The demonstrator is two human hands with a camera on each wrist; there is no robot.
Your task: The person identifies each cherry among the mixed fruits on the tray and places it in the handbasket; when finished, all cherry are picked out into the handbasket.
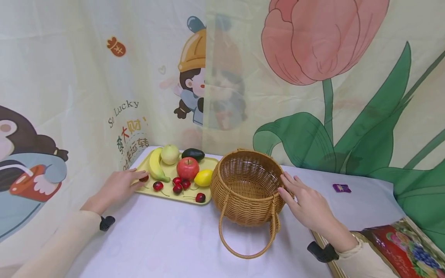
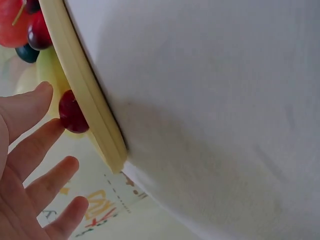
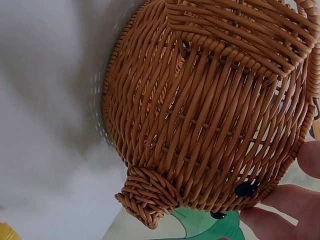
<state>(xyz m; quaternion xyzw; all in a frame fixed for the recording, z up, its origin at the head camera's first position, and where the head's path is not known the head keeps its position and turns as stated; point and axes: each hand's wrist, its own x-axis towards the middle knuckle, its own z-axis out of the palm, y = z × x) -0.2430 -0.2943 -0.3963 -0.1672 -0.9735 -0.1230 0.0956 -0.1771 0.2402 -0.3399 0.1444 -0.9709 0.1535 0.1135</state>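
At the left end of the yellow tray (image 1: 187,200), my left hand (image 1: 119,187) reaches over the rim with fingers spread. One fingertip is right at a dark red cherry (image 2: 73,112) in the left wrist view, while the thumb stands apart from it. My right hand (image 1: 306,199) has its fairly straight fingers at the right side of the wicker basket (image 1: 248,210). In the right wrist view the fingertips (image 3: 267,222) meet the basket's rim, near a black bead-like eye (image 3: 246,189). The basket stands upright, its handle (image 1: 243,256) folded down toward me.
The tray also bears a banana (image 1: 155,164), a pale green round fruit (image 1: 170,154), an eggplant (image 1: 192,154), a red apple (image 1: 187,168), a lemon (image 1: 203,178) and several cherries. A purple packet (image 1: 342,188) lies at right, with a colourful printed package (image 1: 410,247) nearer.
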